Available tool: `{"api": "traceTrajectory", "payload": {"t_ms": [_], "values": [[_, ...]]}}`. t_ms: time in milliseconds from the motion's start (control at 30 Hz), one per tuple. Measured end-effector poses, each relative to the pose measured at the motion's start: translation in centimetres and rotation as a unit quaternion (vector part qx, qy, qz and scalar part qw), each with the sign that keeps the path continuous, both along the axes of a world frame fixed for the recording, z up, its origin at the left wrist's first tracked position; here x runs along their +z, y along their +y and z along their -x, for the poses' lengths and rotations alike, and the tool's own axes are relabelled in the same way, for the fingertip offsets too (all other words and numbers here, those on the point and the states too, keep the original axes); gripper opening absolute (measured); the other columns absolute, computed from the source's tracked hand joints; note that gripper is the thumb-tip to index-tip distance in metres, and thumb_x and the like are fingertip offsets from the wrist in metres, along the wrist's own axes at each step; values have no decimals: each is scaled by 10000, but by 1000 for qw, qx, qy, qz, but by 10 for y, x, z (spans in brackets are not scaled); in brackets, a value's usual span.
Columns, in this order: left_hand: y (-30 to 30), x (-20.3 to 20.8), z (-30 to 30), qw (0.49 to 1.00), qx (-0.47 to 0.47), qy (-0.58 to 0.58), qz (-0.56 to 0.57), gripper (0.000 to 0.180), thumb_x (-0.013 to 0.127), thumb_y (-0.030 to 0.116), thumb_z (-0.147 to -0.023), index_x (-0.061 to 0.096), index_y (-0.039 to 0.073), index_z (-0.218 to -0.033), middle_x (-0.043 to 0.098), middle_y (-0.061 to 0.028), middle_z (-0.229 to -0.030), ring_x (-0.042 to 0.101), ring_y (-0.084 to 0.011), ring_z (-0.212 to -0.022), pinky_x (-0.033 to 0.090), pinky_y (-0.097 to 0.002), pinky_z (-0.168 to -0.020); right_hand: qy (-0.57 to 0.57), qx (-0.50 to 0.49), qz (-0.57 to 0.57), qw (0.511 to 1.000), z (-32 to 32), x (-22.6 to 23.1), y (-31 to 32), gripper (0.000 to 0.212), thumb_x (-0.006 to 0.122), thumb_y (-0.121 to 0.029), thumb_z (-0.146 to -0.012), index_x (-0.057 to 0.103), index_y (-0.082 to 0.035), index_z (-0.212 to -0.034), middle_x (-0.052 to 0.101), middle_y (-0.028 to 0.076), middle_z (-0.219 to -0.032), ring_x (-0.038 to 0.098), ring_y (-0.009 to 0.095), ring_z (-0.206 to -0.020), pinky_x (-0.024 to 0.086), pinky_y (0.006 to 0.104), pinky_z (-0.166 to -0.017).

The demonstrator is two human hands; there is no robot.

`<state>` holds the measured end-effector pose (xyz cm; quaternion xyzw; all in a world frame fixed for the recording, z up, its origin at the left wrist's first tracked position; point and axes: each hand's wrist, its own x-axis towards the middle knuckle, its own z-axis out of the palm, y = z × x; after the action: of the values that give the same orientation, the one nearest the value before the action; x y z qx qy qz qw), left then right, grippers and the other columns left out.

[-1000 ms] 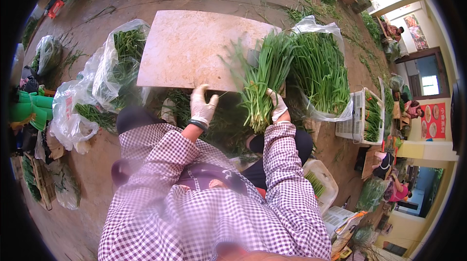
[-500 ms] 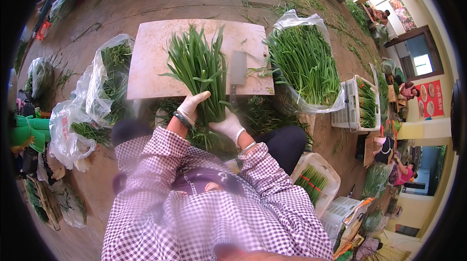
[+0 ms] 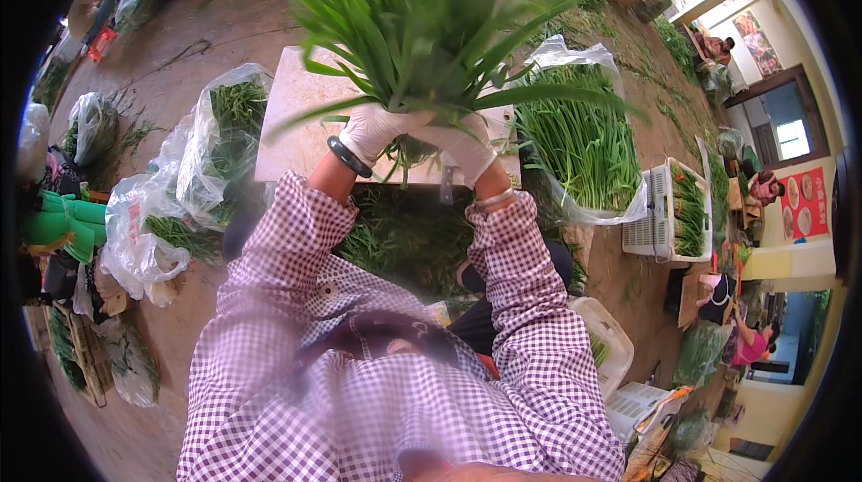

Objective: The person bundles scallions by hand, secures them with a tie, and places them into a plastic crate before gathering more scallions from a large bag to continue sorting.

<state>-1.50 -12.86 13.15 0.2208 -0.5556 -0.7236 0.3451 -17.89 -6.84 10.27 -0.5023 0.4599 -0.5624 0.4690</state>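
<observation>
A bunch of garlic chives (image 3: 395,42), long flat green leaves fanning out upward, is held up over the pale board. My left hand (image 3: 373,134), in a white glove with a dark bracelet at the wrist, is closed round its base. Beside it my right hand (image 3: 462,143), gloved too, grips the same base from the other side. Some stem ends hang below the hands. Behind the right hand, the cleaver (image 3: 446,184) on the board (image 3: 292,123) shows only its lower part; leaves and hands hide the rest.
Right of the board stands a plastic-lined container of chives (image 3: 579,141), then a white crate (image 3: 651,213) with tied bundles. Clear bags of greens (image 3: 238,114) lie to the left. Loose greens (image 3: 404,240) lie below the board. Other people sit along the far right.
Both hands have raised the bunch up and away from my body, over the board. The leaves have spread apart, and the hands have come close together round the base.
</observation>
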Motion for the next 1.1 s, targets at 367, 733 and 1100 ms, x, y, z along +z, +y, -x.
{"api": "traceTrajectory", "payload": {"t_ms": [367,733,1100], "values": [[-74,-18,34,992,-2,86,96,921,870,74,-605,356,40,-1369,536,-92,-1263,480,-176,-1168,401,-341,-1013,157,17,81,984,35,2,-89,738,860,-222,-662,475,-13,-1257,581,80,-1196,574,200,-1046,468,335,-939],[-83,1,44,966,-89,238,-48,826,624,525,-801,298,118,-1443,403,-97,-1425,410,-238,-1290,314,-436,-1097,63,92,30,993,38,73,-64,499,765,-77,-743,569,-45,-1201,624,34,-1104,569,143,-974,461,288,-885],[-91,17,41,943,-29,-165,288,515,756,188,-786,521,53,-1224,614,-73,-1141,573,-157,-996,488,-337,-868,23,-57,61,996,-2,77,-103,566,812,-47,-649,537,-9,-1142,656,56,-957,617,132,-827,529,274,-728]]}}
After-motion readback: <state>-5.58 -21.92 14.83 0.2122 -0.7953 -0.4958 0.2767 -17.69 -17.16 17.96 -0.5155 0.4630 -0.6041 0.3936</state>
